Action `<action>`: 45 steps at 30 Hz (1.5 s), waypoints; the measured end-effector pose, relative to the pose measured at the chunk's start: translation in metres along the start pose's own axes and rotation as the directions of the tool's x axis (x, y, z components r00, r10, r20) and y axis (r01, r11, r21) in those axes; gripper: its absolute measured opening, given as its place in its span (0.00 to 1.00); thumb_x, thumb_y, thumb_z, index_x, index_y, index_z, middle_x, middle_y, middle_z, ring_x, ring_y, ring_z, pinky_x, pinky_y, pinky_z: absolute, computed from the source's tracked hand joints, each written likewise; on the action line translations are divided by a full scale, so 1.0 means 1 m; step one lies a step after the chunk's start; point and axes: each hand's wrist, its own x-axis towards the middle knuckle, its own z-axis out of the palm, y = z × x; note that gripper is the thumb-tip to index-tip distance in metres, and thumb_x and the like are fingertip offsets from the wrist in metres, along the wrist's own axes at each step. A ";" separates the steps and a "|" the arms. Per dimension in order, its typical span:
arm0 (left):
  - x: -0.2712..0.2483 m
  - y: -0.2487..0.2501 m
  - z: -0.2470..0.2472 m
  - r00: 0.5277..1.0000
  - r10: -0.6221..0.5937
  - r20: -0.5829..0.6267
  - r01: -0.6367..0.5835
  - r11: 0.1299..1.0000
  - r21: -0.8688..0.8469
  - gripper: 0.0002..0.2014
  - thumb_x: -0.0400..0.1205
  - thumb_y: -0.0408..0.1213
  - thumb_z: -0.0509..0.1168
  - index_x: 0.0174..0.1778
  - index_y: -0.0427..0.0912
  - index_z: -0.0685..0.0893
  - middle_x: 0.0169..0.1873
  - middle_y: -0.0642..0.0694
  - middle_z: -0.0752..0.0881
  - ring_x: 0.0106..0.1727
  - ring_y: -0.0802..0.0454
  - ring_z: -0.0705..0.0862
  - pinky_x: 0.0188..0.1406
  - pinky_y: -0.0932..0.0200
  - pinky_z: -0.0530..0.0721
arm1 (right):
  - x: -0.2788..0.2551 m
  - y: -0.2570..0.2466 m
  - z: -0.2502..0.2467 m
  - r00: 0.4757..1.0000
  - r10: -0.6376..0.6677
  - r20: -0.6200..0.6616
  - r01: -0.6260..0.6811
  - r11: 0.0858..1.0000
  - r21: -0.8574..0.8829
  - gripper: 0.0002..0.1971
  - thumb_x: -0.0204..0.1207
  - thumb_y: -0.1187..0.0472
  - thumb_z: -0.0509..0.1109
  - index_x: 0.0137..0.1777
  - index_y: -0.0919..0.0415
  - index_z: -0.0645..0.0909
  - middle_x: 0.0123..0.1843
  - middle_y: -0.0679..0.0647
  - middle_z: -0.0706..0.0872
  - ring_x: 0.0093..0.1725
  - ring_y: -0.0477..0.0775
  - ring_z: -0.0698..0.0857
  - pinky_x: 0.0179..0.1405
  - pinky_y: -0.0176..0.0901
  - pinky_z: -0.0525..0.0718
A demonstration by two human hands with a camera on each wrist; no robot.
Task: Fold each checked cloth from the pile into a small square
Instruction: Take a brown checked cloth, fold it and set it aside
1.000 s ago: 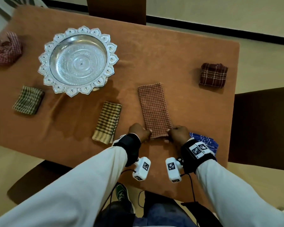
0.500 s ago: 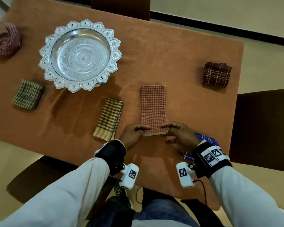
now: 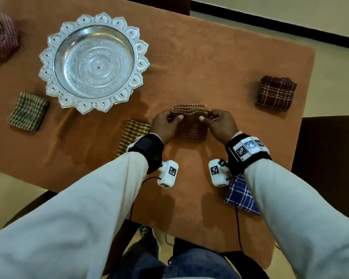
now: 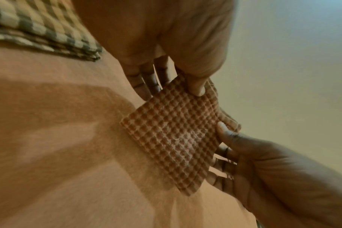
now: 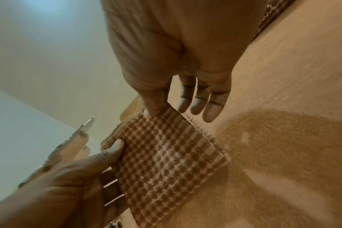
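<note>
A red-and-cream checked cloth (image 3: pixel 190 125) lies on the brown table (image 3: pixel 210 63), folded over into a near square. My left hand (image 3: pixel 165 123) pinches its far left corner between thumb and fingers, and my right hand (image 3: pixel 220 122) pinches the far right corner. In the left wrist view the cloth (image 4: pixel 176 137) has the left thumb on top and the fingers underneath its upper layer. In the right wrist view the cloth (image 5: pixel 166 162) is held the same way by the right thumb, and its folded top layer stands slightly off the table.
An ornate silver bowl (image 3: pixel 94 61) stands at the back left. Folded cloths lie around: green (image 3: pixel 27 111), yellow-brown (image 3: pixel 132 135) beside my left wrist, dark maroon (image 3: pixel 275 92) at right, blue (image 3: pixel 241 195) under my right forearm. A crumpled red cloth (image 3: pixel 2 38) sits far left.
Both hands took the near end of the long red checked strip and carried it away from me onto the far end, halving its length. The hands now sit farther up the table.
</note>
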 end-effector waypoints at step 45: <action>0.003 0.016 0.018 0.921 -0.389 -0.008 0.381 0.898 0.218 0.25 0.75 0.51 0.73 0.61 0.38 0.86 0.59 0.39 0.88 0.60 0.38 0.86 0.51 0.57 0.81 | 0.022 -0.002 0.017 0.914 0.406 0.004 -0.402 0.905 -0.138 0.20 0.63 0.55 0.72 0.48 0.71 0.83 0.42 0.64 0.88 0.41 0.63 0.89 0.26 0.38 0.75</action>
